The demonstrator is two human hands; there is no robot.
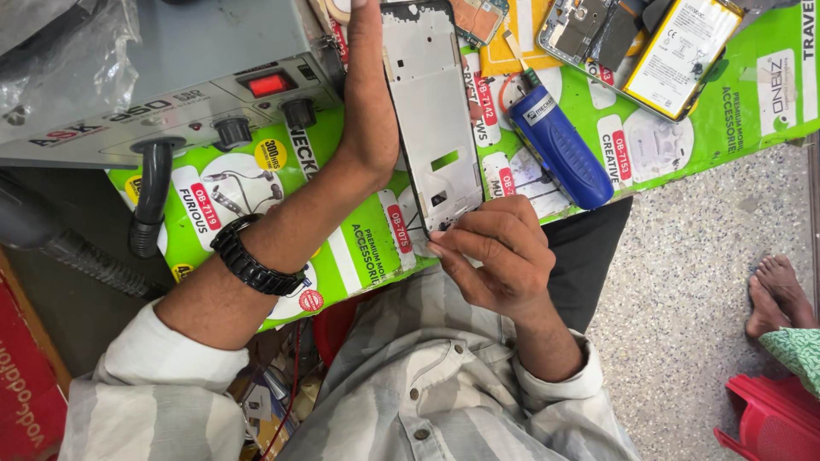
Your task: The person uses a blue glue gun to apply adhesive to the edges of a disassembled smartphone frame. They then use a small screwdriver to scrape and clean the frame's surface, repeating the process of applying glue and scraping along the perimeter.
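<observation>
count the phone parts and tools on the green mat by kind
phone frame, held by left hand and right hand: 1
opened phone with battery: 1
blue tool: 1
small circuit board: 1
total: 4

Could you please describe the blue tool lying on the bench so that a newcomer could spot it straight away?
Start at the green printed mat covering the bench. Just right of the bare phone frame that both hands hold lies the blue tool, slanting towards the mat's near edge. It is the only solid blue, rounded, chunky body there; its neighbours are flat phone parts.
</observation>
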